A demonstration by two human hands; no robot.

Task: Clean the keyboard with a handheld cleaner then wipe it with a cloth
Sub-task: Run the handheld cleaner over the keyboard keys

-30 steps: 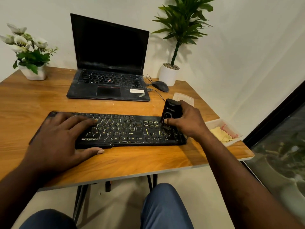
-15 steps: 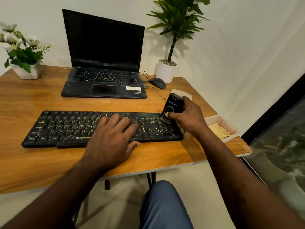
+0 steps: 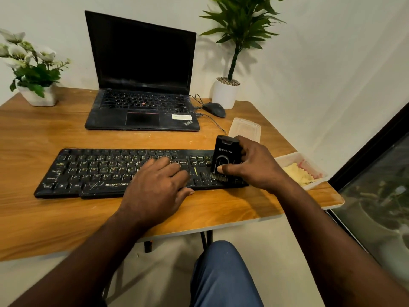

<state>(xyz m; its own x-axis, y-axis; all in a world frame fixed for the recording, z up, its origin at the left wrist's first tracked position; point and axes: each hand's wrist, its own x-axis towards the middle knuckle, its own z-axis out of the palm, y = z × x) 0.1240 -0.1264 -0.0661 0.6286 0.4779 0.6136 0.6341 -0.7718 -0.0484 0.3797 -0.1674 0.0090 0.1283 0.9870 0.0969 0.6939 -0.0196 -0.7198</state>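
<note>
Brushing step in hand, first of two, as I read it; item one, handheld cleaner (image 3: 224, 156), gripped by the right hand (image 3: 254, 167), fingers curled round its body, thumb on its front face; stands near upright on the right-end keys, brush end down, top leaning away; item two, keyboard (image 3: 99, 171), long axis left to right on the table (image 3: 44, 134), left hand (image 3: 159, 185) flat on the middle keys, fingers straight, holding nothing; next move, I judge, calls for drawing the brush leftward along the rows; item three, yellow cloth (image 3: 295, 173), lying in the tray (image 3: 287, 157) at the right.
</note>
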